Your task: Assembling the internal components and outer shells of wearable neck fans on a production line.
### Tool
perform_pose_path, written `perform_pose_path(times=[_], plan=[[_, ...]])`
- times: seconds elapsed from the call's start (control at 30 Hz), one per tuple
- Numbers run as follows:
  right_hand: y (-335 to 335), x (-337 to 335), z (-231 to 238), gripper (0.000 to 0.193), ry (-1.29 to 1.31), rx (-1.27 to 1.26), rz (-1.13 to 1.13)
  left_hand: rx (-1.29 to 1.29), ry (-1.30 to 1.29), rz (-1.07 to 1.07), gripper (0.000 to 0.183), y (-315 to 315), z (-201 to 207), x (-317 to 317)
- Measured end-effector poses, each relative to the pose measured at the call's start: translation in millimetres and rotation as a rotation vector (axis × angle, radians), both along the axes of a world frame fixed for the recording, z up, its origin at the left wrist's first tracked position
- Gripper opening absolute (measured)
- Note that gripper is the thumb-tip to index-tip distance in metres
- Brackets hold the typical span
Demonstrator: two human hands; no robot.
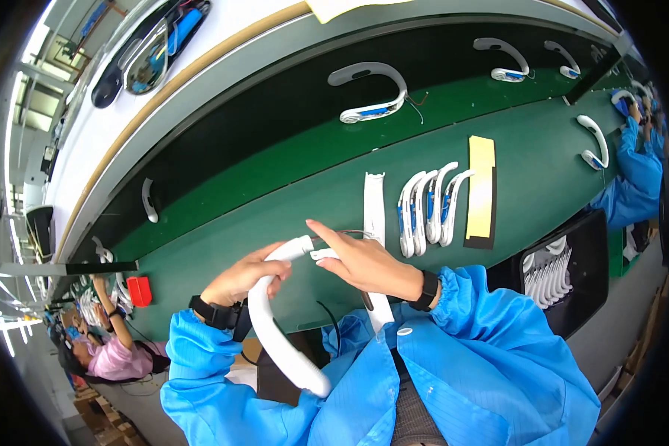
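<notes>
My left hand (245, 276) is closed around a thick white curved tube (271, 327), which bends down toward my lap. Its upper end faces my right hand (375, 265). The right index finger is stretched out, while the other fingers bend over a slimmer white curved piece (380, 311); its tip shows by the thumb and its lower part below the palm. Thin dark wires run between the tube's end and the right hand. Just beyond that hand, a white strip (374, 201) with a ragged end lies on the green bench (290, 215).
Several white curved parts with blue insides (430, 208) lie right of the strip, beside a yellow-and-black pad (481, 189). More curved devices (375, 111) rest on the green belt behind. A black bin (583, 271) of white parts stands right. Co-workers sit at both ends; a red box (139, 291) is left.
</notes>
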State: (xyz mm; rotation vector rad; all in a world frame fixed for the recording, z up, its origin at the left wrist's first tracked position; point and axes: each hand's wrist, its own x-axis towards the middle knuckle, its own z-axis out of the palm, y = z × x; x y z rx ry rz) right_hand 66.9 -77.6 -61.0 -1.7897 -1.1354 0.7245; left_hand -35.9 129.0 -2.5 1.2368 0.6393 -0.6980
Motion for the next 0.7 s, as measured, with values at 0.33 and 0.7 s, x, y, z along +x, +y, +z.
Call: perform_pose_path(times=[0.33,0.7], plan=[[-20.1,5.2,-11.4,0.052,-0.01,0.041,-0.031,0.183,0.041,-0.309,0.055,-27.6,11.3,37.6],[-24.5,-4.8,-13.8,0.036,0.003,-0.011,-0.004,0.423,0.072,-0.567,0.057,-45.0,20.9,40.3]])
